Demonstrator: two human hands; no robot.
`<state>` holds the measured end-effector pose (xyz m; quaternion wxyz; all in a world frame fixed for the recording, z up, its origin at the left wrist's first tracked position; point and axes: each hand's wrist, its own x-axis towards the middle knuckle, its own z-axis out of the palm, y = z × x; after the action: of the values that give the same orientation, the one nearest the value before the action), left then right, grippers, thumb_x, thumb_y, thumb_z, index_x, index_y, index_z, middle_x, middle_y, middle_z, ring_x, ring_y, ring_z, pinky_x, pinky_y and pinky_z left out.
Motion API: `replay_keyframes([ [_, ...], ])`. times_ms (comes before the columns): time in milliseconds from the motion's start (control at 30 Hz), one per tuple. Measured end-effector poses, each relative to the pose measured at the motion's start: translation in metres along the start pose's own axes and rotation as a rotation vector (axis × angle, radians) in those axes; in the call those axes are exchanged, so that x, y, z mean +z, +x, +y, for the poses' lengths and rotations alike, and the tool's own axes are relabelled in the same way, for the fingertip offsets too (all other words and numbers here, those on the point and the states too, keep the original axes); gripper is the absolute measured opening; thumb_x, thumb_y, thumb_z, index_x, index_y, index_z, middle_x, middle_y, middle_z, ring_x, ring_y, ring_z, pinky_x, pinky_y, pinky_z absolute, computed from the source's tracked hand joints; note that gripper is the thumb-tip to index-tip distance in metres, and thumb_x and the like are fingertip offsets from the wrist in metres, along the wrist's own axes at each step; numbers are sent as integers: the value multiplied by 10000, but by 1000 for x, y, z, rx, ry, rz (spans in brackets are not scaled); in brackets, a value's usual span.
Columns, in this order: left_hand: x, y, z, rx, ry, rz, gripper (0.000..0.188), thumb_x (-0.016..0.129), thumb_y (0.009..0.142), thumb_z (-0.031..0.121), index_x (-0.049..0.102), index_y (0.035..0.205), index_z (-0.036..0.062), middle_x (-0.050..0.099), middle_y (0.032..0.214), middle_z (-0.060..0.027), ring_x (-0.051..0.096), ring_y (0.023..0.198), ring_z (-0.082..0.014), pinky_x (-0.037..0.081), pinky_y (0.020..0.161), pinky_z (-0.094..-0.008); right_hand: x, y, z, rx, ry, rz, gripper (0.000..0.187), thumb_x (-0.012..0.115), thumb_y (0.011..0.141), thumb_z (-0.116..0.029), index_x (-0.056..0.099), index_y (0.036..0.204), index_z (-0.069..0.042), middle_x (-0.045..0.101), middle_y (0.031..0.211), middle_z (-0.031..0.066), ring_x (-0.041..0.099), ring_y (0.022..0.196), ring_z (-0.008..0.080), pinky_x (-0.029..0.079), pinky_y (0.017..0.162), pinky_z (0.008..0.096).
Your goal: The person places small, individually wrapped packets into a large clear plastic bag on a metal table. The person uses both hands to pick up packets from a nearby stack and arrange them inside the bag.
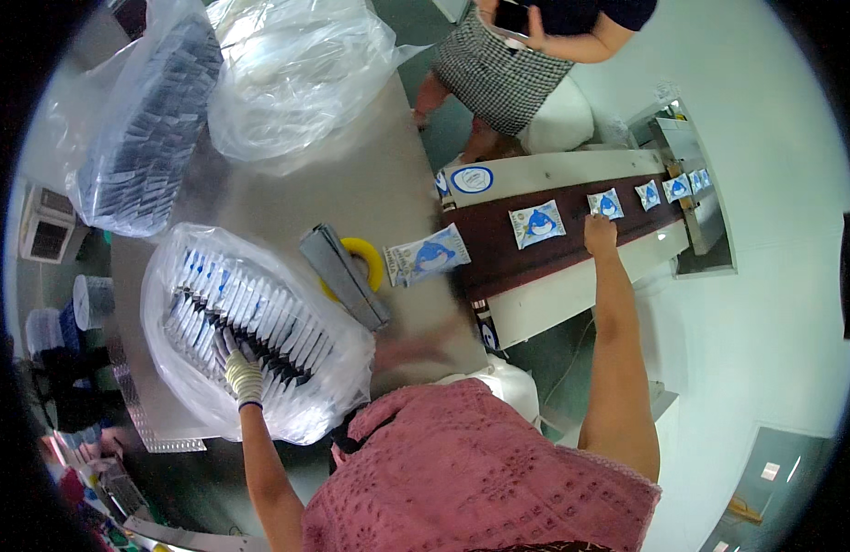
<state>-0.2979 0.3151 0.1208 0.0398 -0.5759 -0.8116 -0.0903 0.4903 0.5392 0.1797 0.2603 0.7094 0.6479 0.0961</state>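
My left hand [244, 375], in a striped knit glove, lies with its fingers stretched out on tightly stacked packets [292, 354]. These stand on edge in rows inside an open clear plastic bag [342, 386]. Far to the right, my right hand [601, 235] reaches over a dark red conveyor belt [494, 210]. Its fingers are closed at the lower edge of a white-and-blue packet [606, 203]. Nearer along the belt lies another packet [538, 224], and several more trail toward the wall opening. At the belt's near end, overlapping packets [429, 255] rest on the metal table [416, 322].
A folded grey sheet or bag [344, 276] lies across a yellow tape roll [368, 261]. Farther back are a filled bag of packets [154, 138] and crumpled clear plastic [296, 83]. Beyond the belt stands a person in a checked skirt [501, 78], holding a dark device.
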Motion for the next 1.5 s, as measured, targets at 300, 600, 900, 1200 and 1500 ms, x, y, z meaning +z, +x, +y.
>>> replay_keyframes([
  [300,-1,4,1,1,16,-51,518,483,900,225,353,1379,81,321,1432,-196,306,1286,-431,279,1066,-493,18,53,-10,-39,-46,12,558,539,871,-147,335,1391,-137,418,1389,66,383,1297,267,386,995,447],
  [600,-14,3,12,-74,3,-129,570,502,881,229,314,1409,123,316,1429,-207,280,1311,-425,264,1069,-503,-56,49,-40,-525,42,-74,513,812,607,-242,555,1024,-91,597,1021,94,560,1014,311,461,852,432],
  [900,-6,0,11,-16,-7,-3,565,545,848,197,355,1371,98,334,1423,-190,312,1283,-430,276,1055,-515,-154,12,-210,-1167,698,-291,463,796,621,-176,550,995,-58,583,990,157,526,1017,350,424,869,405],
  [1200,-37,8,13,-8,-41,-85,503,535,859,207,422,1329,68,384,1366,-245,390,1241,-408,323,1039,-465,-113,-11,-318,-1062,349,-487,673,852,477,-421,644,930,31,667,894,193,634,843,317,496,783,376],
  [1500,-41,47,-40,-6,36,-134,484,566,823,180,454,1286,93,446,1333,-125,387,1263,-350,352,1024,-456,-120,-160,-294,-572,723,-270,809,845,531,-267,402,1156,-5,570,1050,200,581,982,360,453,855,419],
])
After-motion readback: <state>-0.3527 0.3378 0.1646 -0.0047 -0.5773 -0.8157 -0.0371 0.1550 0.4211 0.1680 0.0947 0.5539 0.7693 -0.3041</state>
